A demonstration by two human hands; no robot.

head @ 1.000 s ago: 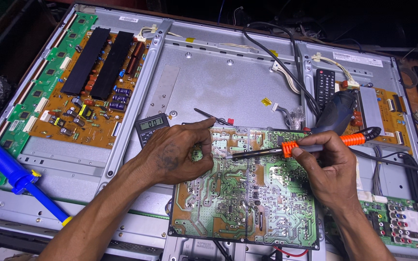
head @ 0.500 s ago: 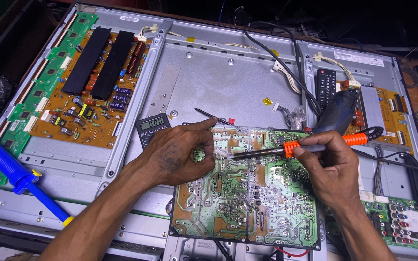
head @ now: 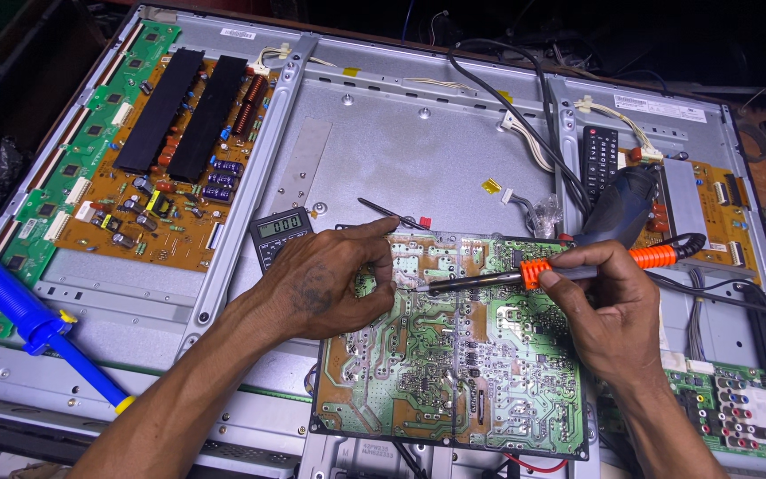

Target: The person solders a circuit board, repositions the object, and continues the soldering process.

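A green circuit board point(head: 454, 372) lies solder side up on the metal back of a flat TV panel point(head: 418, 151). My left hand point(head: 330, 279) rests on the board's upper left part, thumb and forefinger pinched close together. Whether something thin sits between them does not show. My right hand point(head: 605, 310) grips a soldering iron point(head: 489, 279) by its orange handle. The iron's dark tip points left and touches the board right beside my left fingertips.
A small multimeter point(head: 279, 232) and a thin probe point(head: 383, 211) lie just above my left hand. A blue desoldering pump point(head: 19, 310) lies at the left. A brown board point(head: 170, 160), a remote point(head: 600, 153), a black hand tool point(head: 622, 206) and cables surround the work.
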